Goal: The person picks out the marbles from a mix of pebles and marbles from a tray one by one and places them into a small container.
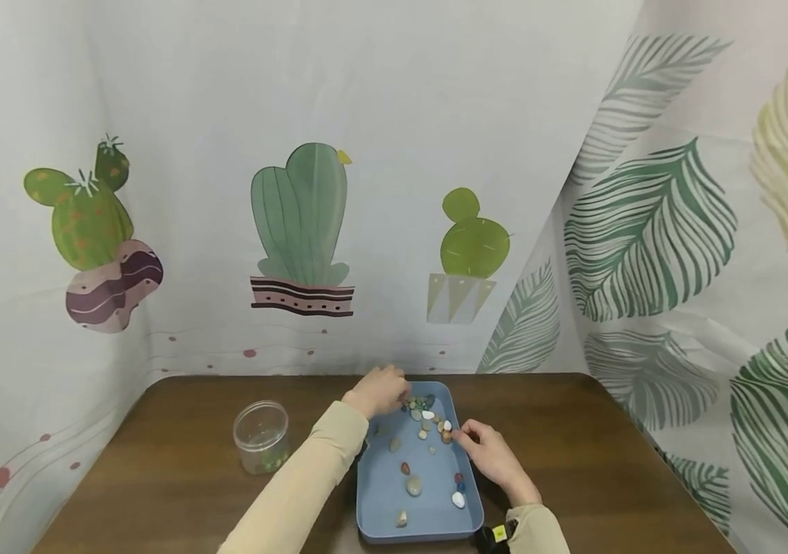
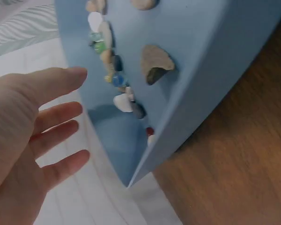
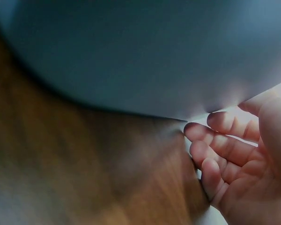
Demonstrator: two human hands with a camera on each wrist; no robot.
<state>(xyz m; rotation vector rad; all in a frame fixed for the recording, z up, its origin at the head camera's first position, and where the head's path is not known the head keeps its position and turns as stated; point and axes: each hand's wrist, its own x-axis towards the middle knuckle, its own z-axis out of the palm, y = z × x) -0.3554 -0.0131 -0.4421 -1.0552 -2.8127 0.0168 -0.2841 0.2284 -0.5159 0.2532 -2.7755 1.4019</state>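
A blue tray (image 1: 435, 514) holds several small stones, among them a greyish pebble (image 1: 414, 485), a reddish-brown one (image 1: 405, 468) and a white one (image 1: 459, 500). My left hand (image 1: 380, 390) reaches over the far left part of the tray, near a cluster of green and dark stones (image 1: 420, 402). In the left wrist view its fingers lie apart with nothing visible between them. At the tray's right rim, my right hand (image 1: 494, 455) has its fingertips beside an orange-brown stone (image 1: 445, 436). Its fingers bend loosely in the right wrist view; the tray wall hides the thumb tip.
A round clear jar (image 1: 261, 438) with some green pieces at its bottom stands left of the tray. Both rest on a brown wooden table (image 1: 574, 477). Behind its far edge hangs a printed curtain (image 1: 394, 92). Something black (image 1: 494, 536) sits at my right wrist.
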